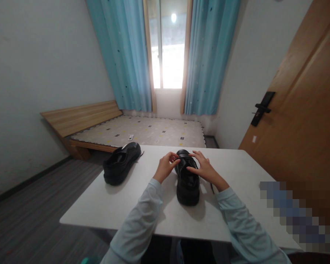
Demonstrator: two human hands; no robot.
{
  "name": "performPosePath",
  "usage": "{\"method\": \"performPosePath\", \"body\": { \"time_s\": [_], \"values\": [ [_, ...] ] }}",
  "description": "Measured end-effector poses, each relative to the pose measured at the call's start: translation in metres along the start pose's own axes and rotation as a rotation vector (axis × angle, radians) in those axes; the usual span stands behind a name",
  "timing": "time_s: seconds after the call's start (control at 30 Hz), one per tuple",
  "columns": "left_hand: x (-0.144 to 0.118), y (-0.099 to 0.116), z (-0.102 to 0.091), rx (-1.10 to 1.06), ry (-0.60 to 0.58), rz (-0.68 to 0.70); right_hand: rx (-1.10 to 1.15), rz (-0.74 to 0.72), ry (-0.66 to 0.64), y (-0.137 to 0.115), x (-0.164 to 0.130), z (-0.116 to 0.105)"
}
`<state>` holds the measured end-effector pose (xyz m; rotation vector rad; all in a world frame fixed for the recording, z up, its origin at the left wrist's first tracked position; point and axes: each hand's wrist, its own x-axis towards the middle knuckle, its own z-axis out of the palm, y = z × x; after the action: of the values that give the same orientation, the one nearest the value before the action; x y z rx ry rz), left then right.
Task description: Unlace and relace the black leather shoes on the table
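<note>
A black lace-up shoe (188, 187) stands on the white table (236, 176) in front of me, its heel towards me and its toe pointing away. At the left side of its lacing is my left hand (167, 165), thumb and fingers closed in a pinch; what lies between them is too small to make out. My right hand (205, 168) is at the opposite side, its thumb and fingers spread over the upper near the lacing. One loose shoelace end (212, 188) hangs down on the right. The matching black shoe (120, 165) rests near the table's left edge.
Beyond the table is a low bed (154, 128) with a patterned mattress and a small white object (131, 137) on it. Blue curtains (209, 58) frame a bright window. To the right is a wooden door (299, 110); a pixelated patch covers the table's right edge.
</note>
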<state>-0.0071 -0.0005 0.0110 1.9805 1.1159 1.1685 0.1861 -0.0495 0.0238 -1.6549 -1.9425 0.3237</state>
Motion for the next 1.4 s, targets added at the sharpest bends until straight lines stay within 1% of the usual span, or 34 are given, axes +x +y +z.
{"method": "performPosePath", "body": {
  "time_s": [0.13,0.33,0.6,0.77,0.93,1.03,1.2,1.4],
  "values": [
    [-0.0006,0.0037,-0.0028,0.083,-0.010,0.049,-0.001,-0.007,0.005,-0.0006,-0.0004,-0.0003],
    [-0.0002,0.0020,-0.0048,0.166,0.018,0.130,-0.012,-0.018,0.016,-0.0021,-0.0009,-0.0012],
    [0.0001,-0.0003,-0.0066,0.316,0.036,0.188,0.000,-0.007,0.010,-0.0050,-0.0013,-0.0028],
    [-0.0005,0.0007,-0.0063,0.392,0.054,0.185,0.011,-0.012,0.027,-0.0056,-0.0011,-0.0028],
    [-0.0010,0.0025,-0.0077,0.257,0.100,0.160,0.016,-0.024,0.042,-0.0031,-0.0013,-0.0015],
    [-0.0004,0.0020,-0.0085,0.145,0.098,0.098,0.021,-0.024,0.040,-0.0017,-0.0016,-0.0014],
    [0.0037,-0.0031,-0.0070,-0.129,0.034,-0.029,0.019,-0.043,0.044,0.0005,-0.0014,-0.0014],
    [0.0057,0.0003,-0.0047,-0.446,0.043,-0.052,0.010,-0.046,0.061,0.0033,-0.0009,0.0008]
  ]
}}
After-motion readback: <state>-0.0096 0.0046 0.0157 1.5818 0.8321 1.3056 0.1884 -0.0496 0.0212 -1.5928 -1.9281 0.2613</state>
